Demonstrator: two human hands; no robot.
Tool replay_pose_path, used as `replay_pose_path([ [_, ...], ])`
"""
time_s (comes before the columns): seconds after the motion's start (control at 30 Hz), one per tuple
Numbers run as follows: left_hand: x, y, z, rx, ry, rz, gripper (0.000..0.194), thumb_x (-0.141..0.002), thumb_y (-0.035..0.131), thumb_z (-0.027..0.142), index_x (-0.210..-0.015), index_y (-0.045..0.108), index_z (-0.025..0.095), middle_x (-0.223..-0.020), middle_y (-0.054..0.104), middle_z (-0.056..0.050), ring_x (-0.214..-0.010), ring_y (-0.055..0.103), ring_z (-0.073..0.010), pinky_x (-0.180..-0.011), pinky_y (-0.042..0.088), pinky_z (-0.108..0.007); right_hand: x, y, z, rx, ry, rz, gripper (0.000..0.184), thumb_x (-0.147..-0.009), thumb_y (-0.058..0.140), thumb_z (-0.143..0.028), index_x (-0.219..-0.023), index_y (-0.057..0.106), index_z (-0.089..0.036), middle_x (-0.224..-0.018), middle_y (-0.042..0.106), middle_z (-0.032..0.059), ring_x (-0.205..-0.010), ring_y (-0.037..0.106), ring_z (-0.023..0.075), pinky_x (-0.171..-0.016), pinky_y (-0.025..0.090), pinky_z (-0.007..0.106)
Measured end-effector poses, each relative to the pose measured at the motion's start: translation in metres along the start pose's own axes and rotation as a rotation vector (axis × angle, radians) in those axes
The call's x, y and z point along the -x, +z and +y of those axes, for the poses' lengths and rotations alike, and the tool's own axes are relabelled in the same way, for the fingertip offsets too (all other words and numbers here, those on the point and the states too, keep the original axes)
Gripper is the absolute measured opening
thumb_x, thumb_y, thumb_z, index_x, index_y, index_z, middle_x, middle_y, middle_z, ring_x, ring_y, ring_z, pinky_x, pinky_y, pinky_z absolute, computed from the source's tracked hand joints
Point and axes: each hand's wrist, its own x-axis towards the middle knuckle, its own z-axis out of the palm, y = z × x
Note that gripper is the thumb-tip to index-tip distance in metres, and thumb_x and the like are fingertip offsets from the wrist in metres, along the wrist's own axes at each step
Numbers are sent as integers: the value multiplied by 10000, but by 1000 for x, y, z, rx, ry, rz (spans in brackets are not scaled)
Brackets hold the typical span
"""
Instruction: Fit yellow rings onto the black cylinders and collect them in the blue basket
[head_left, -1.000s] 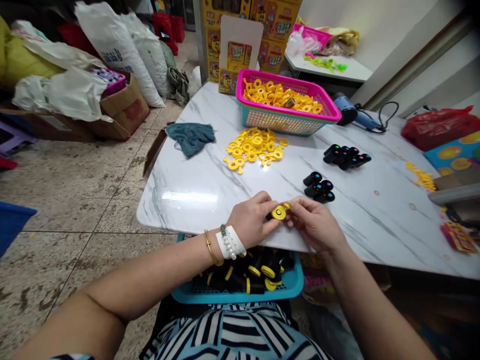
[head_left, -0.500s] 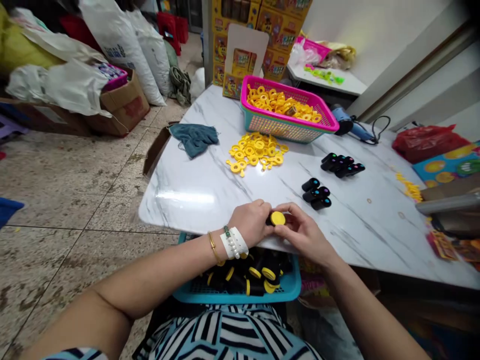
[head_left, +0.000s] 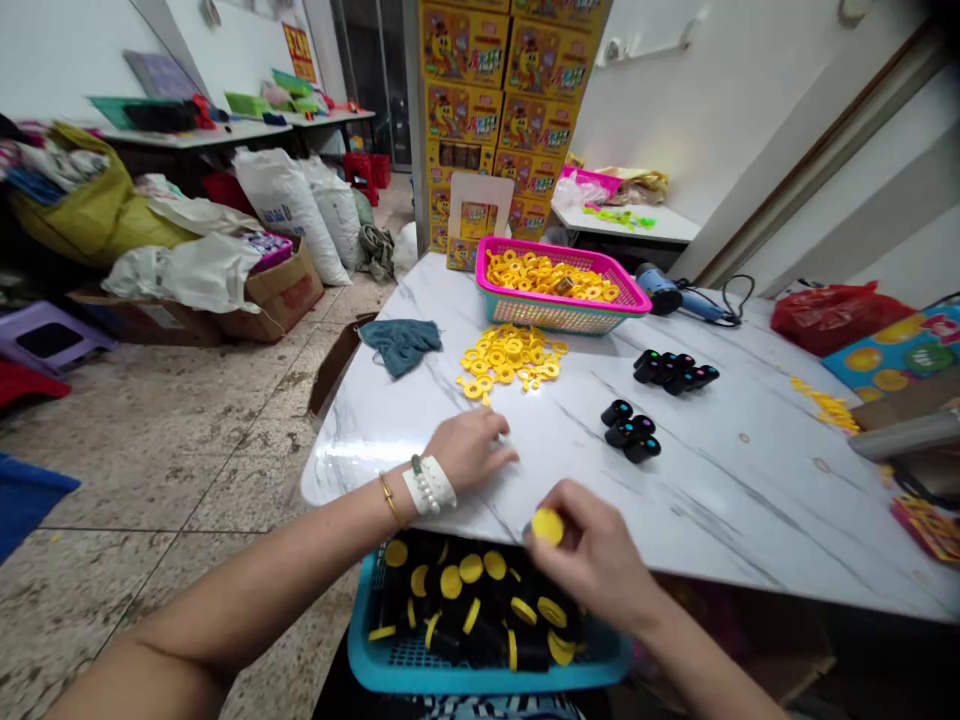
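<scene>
My right hand (head_left: 596,560) grips a small cylinder with a round yellow cap (head_left: 547,526) at the table's front edge; most of its body is hidden by my fingers. Over the tabletop, my left hand (head_left: 466,450) is open, thumb and fingers apart, with nothing in it. Just beyond it lies a pile of flat yellow ring-shaped pieces with tabs (head_left: 510,358). Below both hands, a blue basket (head_left: 491,680) holds many black cylinders with yellow caps (head_left: 471,568). Two groups of black cylinders with coloured dots (head_left: 631,432) stand right of my hands.
A pink-rimmed basket (head_left: 637,296) full of yellow pieces stands at the back of the marble-patterned table (head_left: 705,500). A dark teal cloth (head_left: 403,345) lies at the left edge. Blue corded tool (head_left: 660,288), red plastic bag (head_left: 840,315) and stacked yellow boxes (head_left: 465,45) are farther off.
My hands have parted: the left let go and moved left over the table, while the right moved down toward the blue basket with the yellow-capped cylinder. The view has tilted up.
</scene>
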Motion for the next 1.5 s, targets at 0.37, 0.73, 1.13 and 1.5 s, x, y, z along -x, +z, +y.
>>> replay_pose_path([
  [0.37,-39,1,-25,-184,28,53,180,-870,561,257,-1004,641,168,-969,598,-71,-850,603,-197,-776,480,-305,45,27,5,366,-598,-139,235,-872,512,-118,-1085,609,-109,-809,629,79,-677,557,185,-542,445,277],
  [0.73,-46,6,-17,-118,134,-2,340,-854,589,422,-1141,634,246,-962,591,-42,-739,580,-157,-697,468,-289,32,3,5,92,-532,-20,274,-887,579,-160,-1157,616,-128,-1018,696,114,-848,672,183,-700,564,270],
  [1.13,-71,16,15,-134,12,139,507,-849,579,520,-1239,565,195,-1157,587,-82,-998,611,-222,-804,500,-313,-4,-36,42,-327,285,425,226,-890,603,-369,-849,707,-173,-667,658,19,-546,588,139,-524,492,244],
  [1.5,-70,4,36,29,3,112,287,-817,654,427,-879,686,148,-904,627,-82,-862,598,-203,-797,476,-318,-8,-22,48,-174,16,534,218,-897,587,-226,-1098,667,-202,-1075,653,112,-745,628,158,-558,505,250],
])
